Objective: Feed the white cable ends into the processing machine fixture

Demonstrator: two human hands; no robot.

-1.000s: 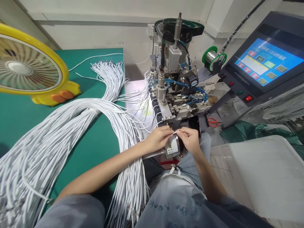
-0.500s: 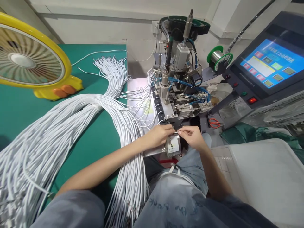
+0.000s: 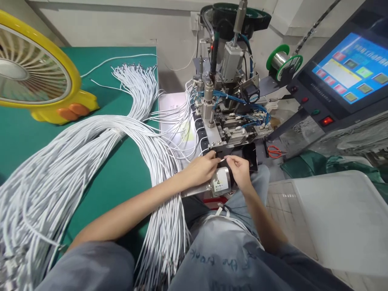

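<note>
Between my two hands a short length of white cable (image 3: pixel 223 159) shows, pinched at both sides in front of the machine. My left hand (image 3: pixel 206 165) is closed on it, with the forearm lying across the hanging bundle of white cables (image 3: pixel 168 202). From the right, the fingertips of my right hand (image 3: pixel 238 167) close on its other end; the tip itself is too small to make out. Just below my hands sits a metal cylinder with a white label (image 3: pixel 221 180). The machine (image 3: pixel 226 121), with several white cables fed into its left side, stands right behind my fingers.
A yellow fan (image 3: pixel 39 76) stands left on the green table mat (image 3: pixel 100 194). A solder wire spool (image 3: pixel 280 60) and a touch screen (image 3: pixel 351 70) are at the right. Red-handled scissors (image 3: pixel 274 151) lie beside the machine, above a pale plastic bin (image 3: pixel 333 218).
My right hand has shifted slightly left and up, and the white cable piece between my hands now tilts. The view has moved a little, so the machine appears higher.
</note>
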